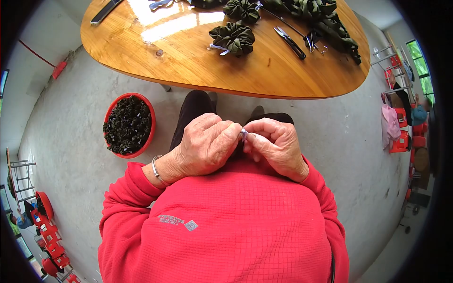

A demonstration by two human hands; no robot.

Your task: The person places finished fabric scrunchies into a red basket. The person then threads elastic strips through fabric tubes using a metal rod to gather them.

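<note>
In front of my chest, my left hand and my right hand meet with fingertips pinched. Between them a small pale bluish strip shows, looking twisted or knotted. Whatever else lies under the fingers is hidden. On the table beyond sits a dark green gathered scrunchie with a similar pale strip at its side. A second scrunchie rests behind it. To the right lie black-handled thread snips, blades pointing away from me.
More dark green gathered fabric covers the table's far right. A dark, narrow object lies at the far left edge. On the floor to my left stands a red basin full of scrunchies. Red stools line the right side.
</note>
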